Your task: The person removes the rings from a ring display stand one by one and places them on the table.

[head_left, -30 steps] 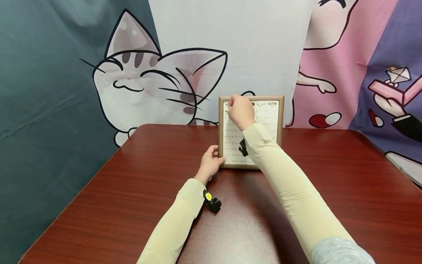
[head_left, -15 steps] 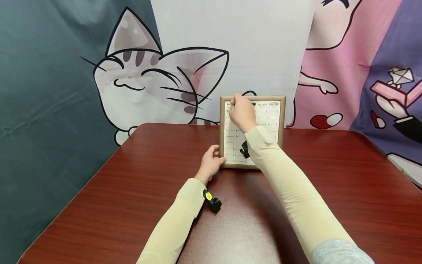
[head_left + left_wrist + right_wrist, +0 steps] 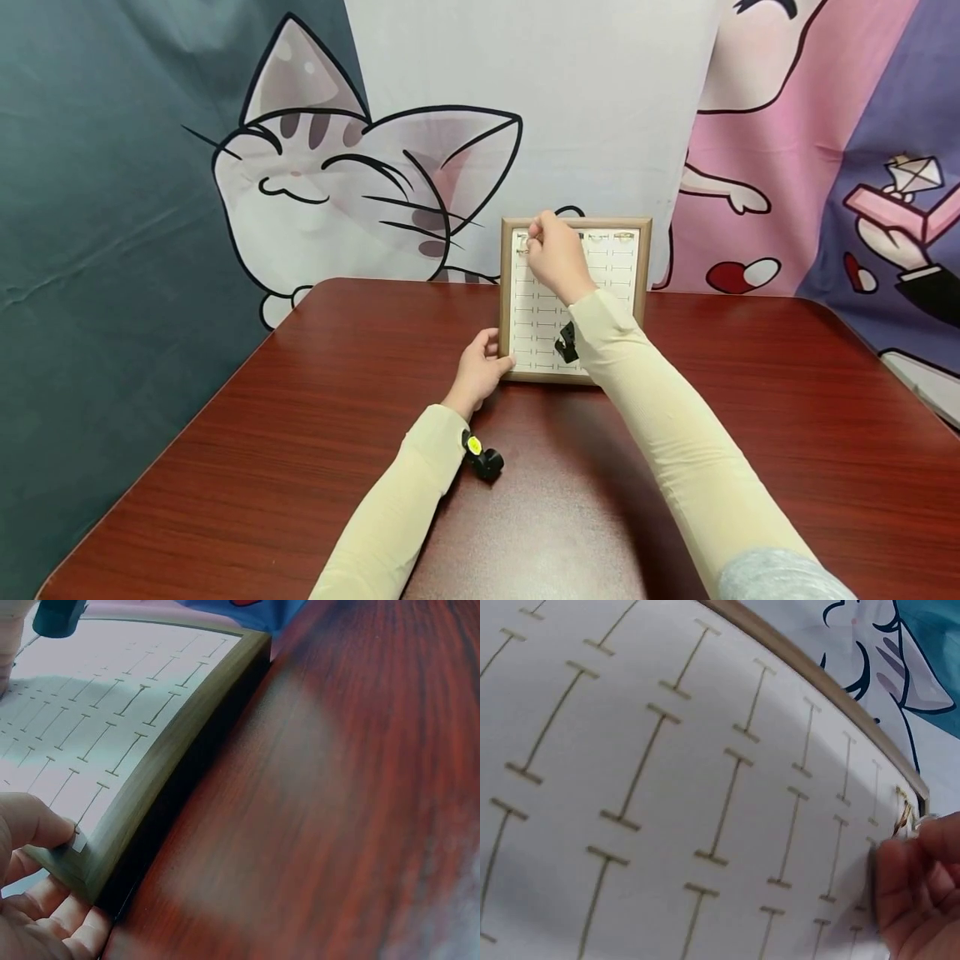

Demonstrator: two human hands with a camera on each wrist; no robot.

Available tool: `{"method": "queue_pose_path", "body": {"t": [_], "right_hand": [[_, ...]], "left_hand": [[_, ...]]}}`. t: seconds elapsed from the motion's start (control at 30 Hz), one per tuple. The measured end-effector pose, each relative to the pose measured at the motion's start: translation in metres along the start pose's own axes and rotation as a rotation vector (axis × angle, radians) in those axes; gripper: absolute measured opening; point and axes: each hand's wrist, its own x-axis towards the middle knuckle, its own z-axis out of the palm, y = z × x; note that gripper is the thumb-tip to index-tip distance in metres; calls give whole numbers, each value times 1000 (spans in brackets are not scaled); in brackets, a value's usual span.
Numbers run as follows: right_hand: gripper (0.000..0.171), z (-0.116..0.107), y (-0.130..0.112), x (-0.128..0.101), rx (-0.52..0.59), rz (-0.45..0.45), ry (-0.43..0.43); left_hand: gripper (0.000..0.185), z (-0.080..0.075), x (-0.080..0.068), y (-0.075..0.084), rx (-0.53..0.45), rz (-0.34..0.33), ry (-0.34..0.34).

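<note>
"Fingers first: what are your two hands doing?"

"My right hand (image 3: 553, 250) is up at the far left corner of the wood-framed white ring display tray with rows of slots (image 3: 640, 275). Its fingertips (image 3: 915, 862) are pinched narrow on a small gold-coloured ring (image 3: 904, 818), which sits right at the top-left slot, just inside the frame. Whether the ring is seated in the slot or only touching it, I cannot tell. My left hand (image 3: 477, 371) is curled round the tray's near left corner, thumb (image 3: 34, 821) on the white face, the other fingers under the frame edge."

"And around that?"

"The tray leans back, its bottom edge on the dark red wooden bench (image 3: 300, 433). A few more rings show along the top row, to the right of my hand. Behind hangs a cartoon cat backdrop cloth (image 3: 330, 192)."

"What could go wrong?"

"I judge the ring is the risk: it is small and held only by fingertips, so a slip would drop it down the sloped face onto the bench. Pushing hard at that top corner could also tip or slide the tray, if my left hand's hold loosens."
</note>
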Motion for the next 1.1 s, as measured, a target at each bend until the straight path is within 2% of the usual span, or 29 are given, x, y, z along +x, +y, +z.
{"method": "queue_pose_path", "body": {"t": [0.2,0.3,0.53,0.87,1.1], "right_hand": [[7,-2,7,-2,101,-33,12],[7,-4,10,-4,117,-44,11],[5,-19,25,-21,101,-29,20],[7,-49,63,-49,63,14,85],[8,-61,72,-61,42,27,123]], "left_hand": [[53,0,1,0,19,-4,4],[54,0,0,0,16,-12,-3],[54,0,0,0,14,-17,-6],[55,4,-1,0,20,-19,-1],[55,2,-1,2,22,-33,9]]}}
